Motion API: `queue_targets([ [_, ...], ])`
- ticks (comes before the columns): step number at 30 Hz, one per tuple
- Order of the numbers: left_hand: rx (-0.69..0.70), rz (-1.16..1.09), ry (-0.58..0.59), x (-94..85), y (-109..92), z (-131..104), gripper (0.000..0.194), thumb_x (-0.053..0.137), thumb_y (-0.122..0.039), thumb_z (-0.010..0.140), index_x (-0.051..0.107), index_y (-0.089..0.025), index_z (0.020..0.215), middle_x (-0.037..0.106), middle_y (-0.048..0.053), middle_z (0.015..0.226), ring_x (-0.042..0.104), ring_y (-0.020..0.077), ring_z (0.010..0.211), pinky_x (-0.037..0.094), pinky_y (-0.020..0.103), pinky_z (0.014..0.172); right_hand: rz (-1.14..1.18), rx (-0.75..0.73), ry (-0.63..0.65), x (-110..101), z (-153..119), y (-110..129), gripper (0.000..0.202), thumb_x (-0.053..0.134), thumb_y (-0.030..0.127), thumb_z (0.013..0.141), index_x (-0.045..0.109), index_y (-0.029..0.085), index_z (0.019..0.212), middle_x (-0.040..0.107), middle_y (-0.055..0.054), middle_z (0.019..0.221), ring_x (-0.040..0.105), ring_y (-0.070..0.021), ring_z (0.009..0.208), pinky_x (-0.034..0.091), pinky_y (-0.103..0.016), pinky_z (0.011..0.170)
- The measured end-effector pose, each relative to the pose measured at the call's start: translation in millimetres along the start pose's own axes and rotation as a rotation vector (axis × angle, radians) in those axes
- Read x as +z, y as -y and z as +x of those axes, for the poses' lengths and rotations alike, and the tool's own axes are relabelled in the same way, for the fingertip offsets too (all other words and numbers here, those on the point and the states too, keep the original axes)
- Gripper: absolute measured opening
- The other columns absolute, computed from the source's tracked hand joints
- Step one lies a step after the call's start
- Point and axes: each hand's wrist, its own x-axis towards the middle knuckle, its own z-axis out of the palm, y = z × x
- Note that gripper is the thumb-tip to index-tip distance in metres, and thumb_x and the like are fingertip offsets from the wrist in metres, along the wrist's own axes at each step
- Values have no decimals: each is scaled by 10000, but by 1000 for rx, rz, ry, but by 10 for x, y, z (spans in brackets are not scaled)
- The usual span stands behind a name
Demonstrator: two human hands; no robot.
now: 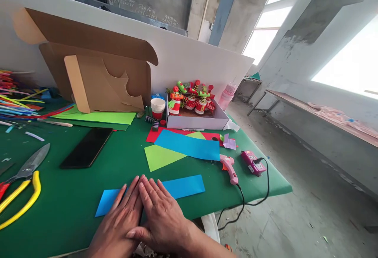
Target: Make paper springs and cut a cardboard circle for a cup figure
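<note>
A blue paper strip lies across the front of the green table, its middle covered by my two hands. My left hand rests flat on its left part, fingers stretched out. Close against it, my right hand also presses flat on the paper, its thumb over the back of the left hand. Behind them lies a wider blue sheet on light green paper and red paper. A pink hot glue gun sits to the right, its nozzle beside the blue sheet.
Yellow-handled scissors and a black phone lie to the left. Paper cups stand beside a white tray of red and green paper figures. A pink power socket trails a cord over the right edge. Cardboard stands behind.
</note>
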Motion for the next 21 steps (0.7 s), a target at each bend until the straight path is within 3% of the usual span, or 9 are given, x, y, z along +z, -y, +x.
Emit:
queue_targets([
  [4,20,6,52,-191,-39,123,772,249,-532,963,144,-35,1544,445,216,1497,442,332,1368,318,478,1112,-38,35,45,-61,-150,-158,774,438,585,954,329,43,1495,346,-165,1552,259,-245,1478,263,-414,1220],
  [9,-23,-22,120,-301,-46,179,861,242,-662,939,132,-68,1552,425,205,1513,434,333,1376,310,493,1118,-85,129,75,-144,-375,-291,758,436,600,949,367,66,1483,336,-150,1561,262,-263,1477,263,-444,1220],
  [15,-77,-27,158,-393,143,-20,865,224,-681,930,116,-98,1560,392,202,1535,410,346,1391,294,519,1123,-155,210,93,-203,-631,-503,796,411,606,953,277,69,1525,268,-155,1585,236,-292,1482,281,-491,1208],
  [21,-165,17,183,-520,306,-259,844,207,-662,940,88,-107,1565,397,205,1531,422,364,1378,302,540,1112,-261,230,23,-184,-838,-736,779,391,543,982,133,96,1565,282,-165,1582,248,-278,1480,287,-499,1200],
])
